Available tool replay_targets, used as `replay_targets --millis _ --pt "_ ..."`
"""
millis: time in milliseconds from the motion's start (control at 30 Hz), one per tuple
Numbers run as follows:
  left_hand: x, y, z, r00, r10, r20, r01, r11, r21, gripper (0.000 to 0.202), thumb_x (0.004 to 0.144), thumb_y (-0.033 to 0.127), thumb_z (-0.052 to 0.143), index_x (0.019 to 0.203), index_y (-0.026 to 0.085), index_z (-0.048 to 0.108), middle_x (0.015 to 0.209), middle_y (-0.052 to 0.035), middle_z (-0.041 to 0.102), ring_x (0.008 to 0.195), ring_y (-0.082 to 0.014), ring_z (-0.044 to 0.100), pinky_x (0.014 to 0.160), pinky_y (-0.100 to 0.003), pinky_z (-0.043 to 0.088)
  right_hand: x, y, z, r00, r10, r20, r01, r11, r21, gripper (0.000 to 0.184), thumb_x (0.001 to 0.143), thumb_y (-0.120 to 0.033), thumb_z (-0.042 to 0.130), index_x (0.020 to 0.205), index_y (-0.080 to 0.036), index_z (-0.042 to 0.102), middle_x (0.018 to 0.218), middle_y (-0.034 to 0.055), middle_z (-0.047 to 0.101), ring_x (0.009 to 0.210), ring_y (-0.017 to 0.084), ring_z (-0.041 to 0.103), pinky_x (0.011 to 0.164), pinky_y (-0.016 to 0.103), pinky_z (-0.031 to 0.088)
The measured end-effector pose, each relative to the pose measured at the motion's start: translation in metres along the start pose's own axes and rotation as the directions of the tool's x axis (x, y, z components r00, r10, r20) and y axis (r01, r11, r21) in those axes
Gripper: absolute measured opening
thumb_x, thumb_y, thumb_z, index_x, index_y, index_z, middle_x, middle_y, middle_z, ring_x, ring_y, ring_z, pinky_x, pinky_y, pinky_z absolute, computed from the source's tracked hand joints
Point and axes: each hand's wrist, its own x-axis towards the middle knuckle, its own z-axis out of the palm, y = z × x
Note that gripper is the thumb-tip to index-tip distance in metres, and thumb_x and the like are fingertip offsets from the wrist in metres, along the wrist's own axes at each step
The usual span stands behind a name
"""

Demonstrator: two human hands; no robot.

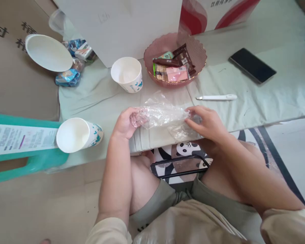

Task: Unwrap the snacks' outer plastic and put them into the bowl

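A crinkled clear plastic bag [162,113] stretches between my two hands, just above the cloth-covered table. My left hand [125,123] is closed on its left end, and the fingertips show blurrily through the film. At the right end, my right hand [205,122] pinches the plastic between thumb and fingers. Another crumpled piece of clear plastic [183,130] lies beneath the right hand; whether it is part of the same bag I cannot tell. Behind my hands stand a white paper cup [127,76] and a pink scalloped bowl [152,73] of wrapped snacks.
Right of the bowl lie a white cutter pen [217,97] and a black phone [252,65]. Another paper cup [78,135] leans at the left edge beside a teal plastic piece [43,161]. Cartons [132,27] line the back. Wrapped packets [68,77] sit near a white bowl [48,52].
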Motion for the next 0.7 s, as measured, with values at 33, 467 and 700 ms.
replay_targets --millis 33,467,700 --pt "-0.004 -0.002 -0.002 0.999 0.003 -0.046 0.001 0.997 0.072 0.008 0.071 0.018 0.065 0.063 0.015 0.064 0.069 -0.006 0.071 0.064 -0.0179 0.072 0.052 -0.023 0.055 0.0 0.003 -0.001 0.999 0.033 -0.006 -0.033 0.999 0.025 0.024 0.09 -0.038 0.058 0.105 -0.023 0.068 0.093 0.0077 0.074 0.081 0.026 0.07 0.081 0.046 0.056" --pt "-0.04 -0.034 0.014 0.897 0.014 -0.442 -0.159 0.943 -0.292 0.007 0.081 0.016 0.057 0.082 0.021 0.053 0.069 0.0037 0.067 0.055 -0.0037 0.066 0.042 -0.007 0.036 -0.022 0.004 -0.01 0.963 0.247 -0.103 -0.232 0.962 0.144 0.05 0.089 -0.05 0.061 0.132 -0.024 0.055 0.093 0.0068 0.072 0.079 0.027 0.066 0.077 0.047 0.055" --pt "-0.094 -0.083 -0.001 0.823 0.481 -0.302 -0.369 0.858 0.358 0.052 0.078 0.043 0.075 0.126 0.034 0.058 0.139 -0.0073 0.058 0.127 -0.0264 0.063 0.08 -0.027 0.059 -0.03 -0.006 0.001 0.995 0.083 -0.054 -0.075 0.987 0.143 0.038 0.089 -0.031 0.057 0.126 -0.023 0.062 0.108 0.0086 0.075 0.107 0.032 0.067 0.094 0.05 0.051"
